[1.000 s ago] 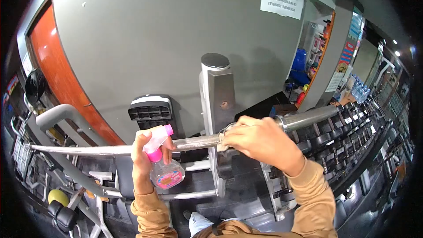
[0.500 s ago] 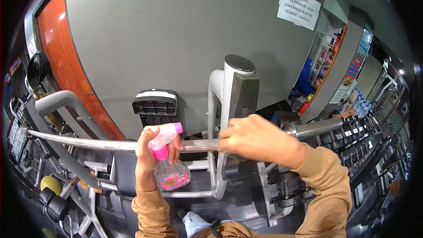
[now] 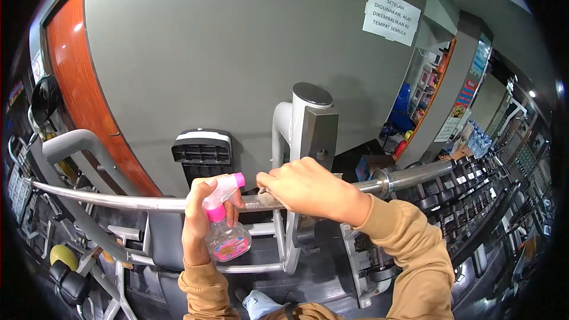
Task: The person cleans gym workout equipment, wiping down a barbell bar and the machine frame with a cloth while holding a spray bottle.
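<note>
My left hand [image 3: 197, 210] is wrapped round a clear spray bottle [image 3: 229, 244] with a pink collar and pink nozzle tip, held upright in front of the barbell [image 3: 133, 203]. The bottle has a pink label, and its nozzle points right. My right hand [image 3: 314, 191] is closed at the bar's shaft, a little right of the nozzle. A small greyish bit shows under its curled fingers; what it is I cannot make out. The bar runs across the view to a thick sleeve [image 3: 418, 176] on the right.
Behind the bar stands a grey rack post [image 3: 308, 121] with a round cap, and a black step platform [image 3: 203, 151] leans by the wall. Dumbbells on a rack [image 3: 462, 192] fill the right side. A yellow ball [image 3: 63, 255] and machine frames are at left.
My right hand has moved left along the bar, closer to the spray bottle. The left hand keeps its hold on the bottle. The whole view has shifted slightly.
</note>
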Demonstrator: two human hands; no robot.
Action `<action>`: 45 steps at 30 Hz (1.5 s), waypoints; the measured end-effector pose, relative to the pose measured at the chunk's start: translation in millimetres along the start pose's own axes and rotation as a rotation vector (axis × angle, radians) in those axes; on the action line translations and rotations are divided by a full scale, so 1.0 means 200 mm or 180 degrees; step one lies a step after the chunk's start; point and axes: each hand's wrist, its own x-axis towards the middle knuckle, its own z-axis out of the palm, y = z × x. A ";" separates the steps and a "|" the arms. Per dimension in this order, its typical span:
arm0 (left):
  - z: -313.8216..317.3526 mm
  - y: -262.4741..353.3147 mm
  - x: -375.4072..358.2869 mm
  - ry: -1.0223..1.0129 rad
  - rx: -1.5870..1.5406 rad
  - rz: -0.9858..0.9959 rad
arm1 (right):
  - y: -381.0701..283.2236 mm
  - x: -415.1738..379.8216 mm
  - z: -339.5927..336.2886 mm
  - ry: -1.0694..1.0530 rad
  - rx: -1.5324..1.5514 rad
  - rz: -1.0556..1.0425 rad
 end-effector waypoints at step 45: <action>0.33 -0.04 0.22 0.0260 0.0468 -0.0245 | 0.16 -0.28 -0.14 0.3332 0.0644 0.1223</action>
